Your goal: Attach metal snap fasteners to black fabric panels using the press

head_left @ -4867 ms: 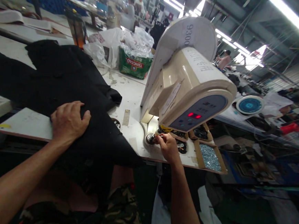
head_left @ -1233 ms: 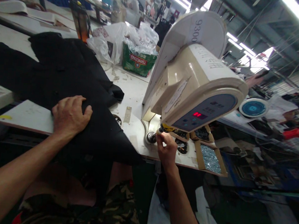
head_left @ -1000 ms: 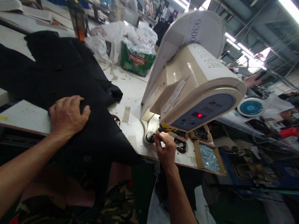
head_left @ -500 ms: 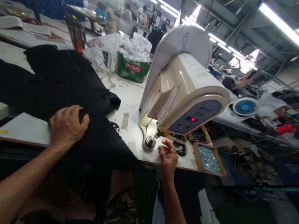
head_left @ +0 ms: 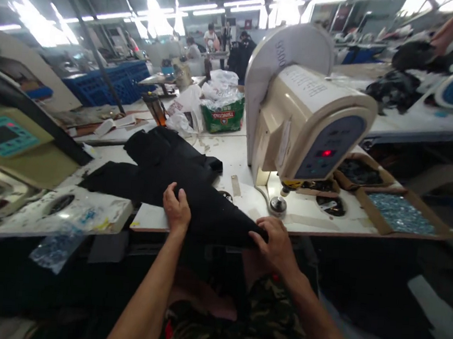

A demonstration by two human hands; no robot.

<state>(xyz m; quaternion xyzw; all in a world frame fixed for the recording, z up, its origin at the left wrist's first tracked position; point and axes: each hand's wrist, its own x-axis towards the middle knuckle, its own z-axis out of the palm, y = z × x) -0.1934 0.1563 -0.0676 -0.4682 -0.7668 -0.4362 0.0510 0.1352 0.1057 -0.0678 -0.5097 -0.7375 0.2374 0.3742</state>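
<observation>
Across the center of the frame lies the black cloth (head_left: 211,207), spread over the white table (head_left: 232,151), bunched toward the upper left and narrowing to a corner at lower right. It looks light, soft and limp, likely to fold or drag rather than hold a shape, and not fragile. Its matte face suggests little slip. The right-hand corner and the near edge seem the best places to take hold, with a flat palm steadying the rest.

Just left of center, the left hand (head_left: 177,210) rests on the near-left edge, fingers bent and thumb apart from the forefinger; whether it pinches any fabric I cannot tell. Toward lower right, the right hand (head_left: 278,241) has the corner between thumb and fingers in a narrow pinch, wrist low, forearm slanting up from the bottom right, just beside the machine's (head_left: 312,124) metal post (head_left: 277,206).
</observation>
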